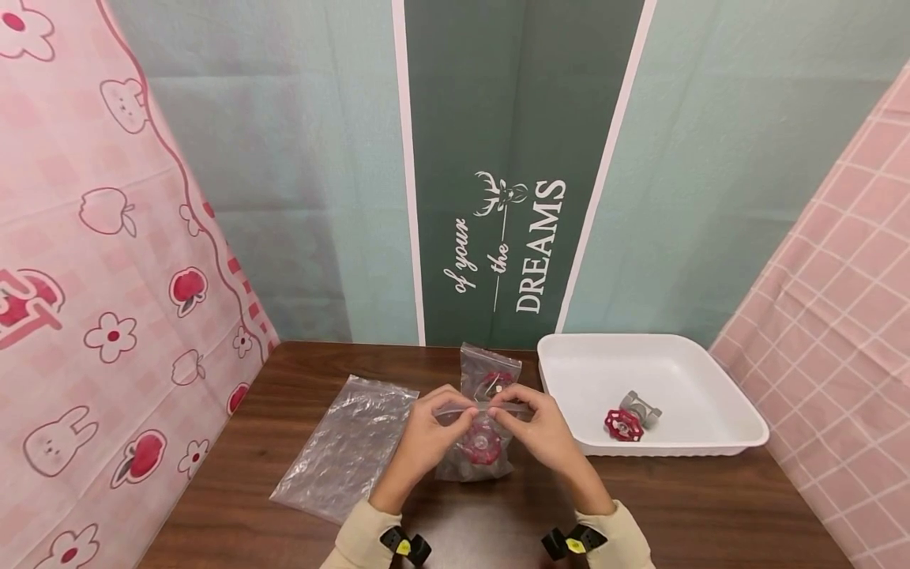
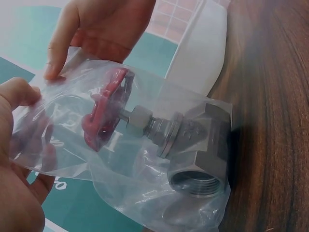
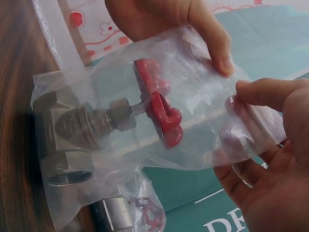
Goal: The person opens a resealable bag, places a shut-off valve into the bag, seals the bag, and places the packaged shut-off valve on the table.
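A clear zip bag (image 1: pixel 455 466) stands on the table with a gate valve (image 2: pixel 195 137) inside. The valve has a red handwheel (image 3: pixel 161 104) at its top and a grey metal body with a threaded opening below. My left hand (image 1: pixel 435 427) pinches the left part of the bag's top between thumb and fingers. From the other side my right hand (image 1: pixel 536 423) pinches the same top edge, the two thumbs close together at the middle. Behind it lies a second bagged valve (image 1: pixel 498 379), partly hidden by my hands.
At the left lies a flat clear plastic bag (image 1: pixel 348 450). On the right a white tray (image 1: pixel 682 363) holds one loose valve (image 1: pixel 633 415) with a red handwheel. The wooden table (image 1: pixel 235 474) ends at a hanging cloth (image 1: pixel 341 237) along the back.
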A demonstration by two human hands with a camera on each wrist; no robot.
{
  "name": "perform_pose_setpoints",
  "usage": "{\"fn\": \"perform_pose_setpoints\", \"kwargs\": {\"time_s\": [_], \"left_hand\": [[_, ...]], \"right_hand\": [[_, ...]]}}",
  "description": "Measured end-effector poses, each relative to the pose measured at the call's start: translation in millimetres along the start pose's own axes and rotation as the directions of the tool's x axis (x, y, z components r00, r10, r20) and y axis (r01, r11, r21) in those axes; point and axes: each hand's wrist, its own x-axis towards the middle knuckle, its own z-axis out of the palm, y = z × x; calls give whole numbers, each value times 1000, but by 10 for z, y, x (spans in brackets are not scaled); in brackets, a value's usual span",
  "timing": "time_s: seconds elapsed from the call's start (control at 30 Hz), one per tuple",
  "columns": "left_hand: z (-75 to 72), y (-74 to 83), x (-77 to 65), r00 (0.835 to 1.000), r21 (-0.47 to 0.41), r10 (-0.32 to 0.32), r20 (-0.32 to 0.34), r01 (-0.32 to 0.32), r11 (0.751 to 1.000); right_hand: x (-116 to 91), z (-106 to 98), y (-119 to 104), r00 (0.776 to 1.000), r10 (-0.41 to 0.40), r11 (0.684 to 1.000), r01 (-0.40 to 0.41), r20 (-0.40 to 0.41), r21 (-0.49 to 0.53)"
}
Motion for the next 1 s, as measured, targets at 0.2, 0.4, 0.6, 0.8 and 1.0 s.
{"fn": "perform_pose_setpoints", "kwargs": {"time_s": [0.2, 0.4, 0.6, 0.8, 1.0], "left_hand": [[6, -13, -10, 1000, -1, -21, 3, 21, 1000], [-4, -2, -20, 999, 17, -37, -13, 37, 999], [-24, 25, -7, 998, 22, -57, -12, 58, 998], [-40, 32, -3, 997, 7, -74, -22, 75, 997], [-56, 36, -11, 995, 9, -94, -18, 95, 995]], "right_hand": [[-11, 9, 18, 1000, -6, 1000, 6, -14, -1], [-15, 31, 15, 999, -37, 999, 36, -35, -21], [6, 12, 52, 999, 22, 1000, -21, -39, 3], [-9, -38, 97, 999, 25, 1000, -25, -25, 19], [-21, -38, 111, 999, -6, 1000, 7, -44, 10]]}}
